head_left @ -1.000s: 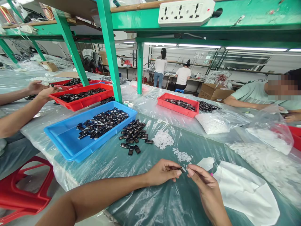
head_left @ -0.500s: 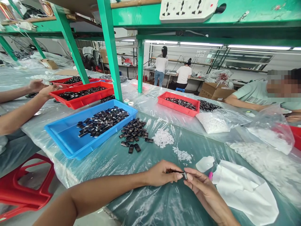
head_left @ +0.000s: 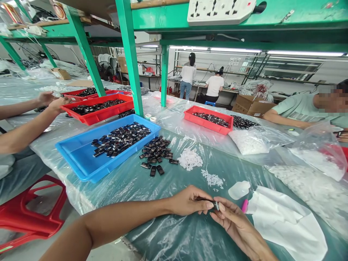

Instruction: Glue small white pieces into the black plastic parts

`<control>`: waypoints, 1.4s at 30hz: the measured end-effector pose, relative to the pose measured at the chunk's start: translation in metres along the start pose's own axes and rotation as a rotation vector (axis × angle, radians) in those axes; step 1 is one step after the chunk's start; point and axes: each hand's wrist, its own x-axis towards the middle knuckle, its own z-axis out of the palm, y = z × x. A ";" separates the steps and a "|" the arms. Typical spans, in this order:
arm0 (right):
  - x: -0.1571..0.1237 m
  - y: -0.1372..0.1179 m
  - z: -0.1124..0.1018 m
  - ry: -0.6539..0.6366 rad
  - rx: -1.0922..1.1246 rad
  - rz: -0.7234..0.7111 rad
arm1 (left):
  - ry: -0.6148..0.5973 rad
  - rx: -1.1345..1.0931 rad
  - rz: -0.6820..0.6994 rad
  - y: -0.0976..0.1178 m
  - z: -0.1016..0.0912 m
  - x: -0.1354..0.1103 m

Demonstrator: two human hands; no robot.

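Note:
My left hand (head_left: 190, 201) is closed around a small black plastic casing (head_left: 208, 200) above the green table. The fingertips of my right hand (head_left: 231, 214) pinch a small whitish piece (head_left: 216, 205) against the casing's right end. Much of both parts is hidden by my fingers. Beyond my hands lie a heap of tiny white pieces (head_left: 213, 179), a heap of larger white pieces (head_left: 190, 159) and a pile of black casings (head_left: 156, 150). More such casings fill part of a blue tray (head_left: 77, 150).
A clear plastic bottle (head_left: 239, 190), a pink object (head_left: 245, 206) and a white sheet (head_left: 289, 223) lie at the right. Red trays (head_left: 208, 126) and bags of white pieces (head_left: 251, 140) stand farther back. Green posts (head_left: 129, 58) rise from the table. Co-workers sit left and right.
The view has shifted slightly. My right fingertips have changed their hold a little at the casing's end; my left hand keeps its grip on the casing.

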 end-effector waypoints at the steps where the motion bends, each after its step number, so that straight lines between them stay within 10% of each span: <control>1: 0.000 0.001 0.000 -0.010 0.015 0.009 | -0.001 0.002 -0.010 0.000 0.000 0.000; 12: 0.001 0.009 0.005 0.036 -0.021 0.014 | 0.087 0.002 -0.044 -0.006 -0.001 -0.001; 25: 0.006 0.016 0.015 0.296 -0.468 -0.500 | 0.270 0.019 -0.058 0.008 -0.007 0.010; 30: 0.005 0.017 0.008 0.201 -0.553 -0.506 | 0.469 0.147 -0.050 0.042 -0.050 0.004; 37: 0.001 0.023 0.010 0.161 -0.870 -0.596 | 1.013 0.740 -0.035 0.106 -0.164 -0.040; 42: -0.003 0.021 0.011 0.063 -1.131 -0.598 | 1.236 1.304 -0.341 0.116 -0.187 -0.070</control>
